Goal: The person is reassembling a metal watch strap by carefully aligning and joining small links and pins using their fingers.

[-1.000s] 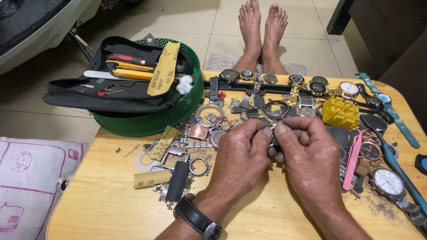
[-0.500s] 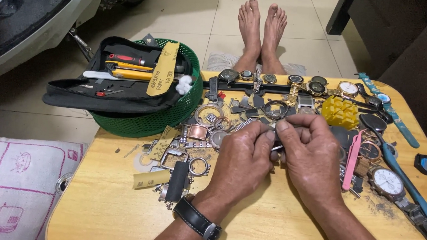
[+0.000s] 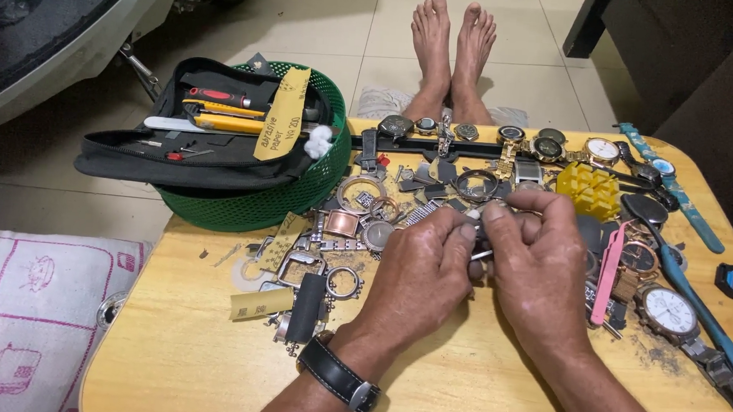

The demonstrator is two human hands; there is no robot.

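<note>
Over counter (image 3: 208,365), your hands pinch small metal part (image 3: 479,255) between fingertips: left hand (image 3: 421,272), right hand (image 3: 539,265). Since a second ago, grip barely shifted, right fingers curled tighter. Watch parts (image 3: 357,222) scattered beside.

Both forearms seen bare, no sleeves shown. Left hand (image 3: 417,275) and right hand (image 3: 539,269) ungloved, no rings seen; knuckles and veins marked, nails cut short. Black leather wrist strap with silver metal buckle (image 3: 338,374) worn on left wrist, buckle turned upward. Bare feet (image 3: 452,43) seen beyond table edge, no footwear worn.
</note>
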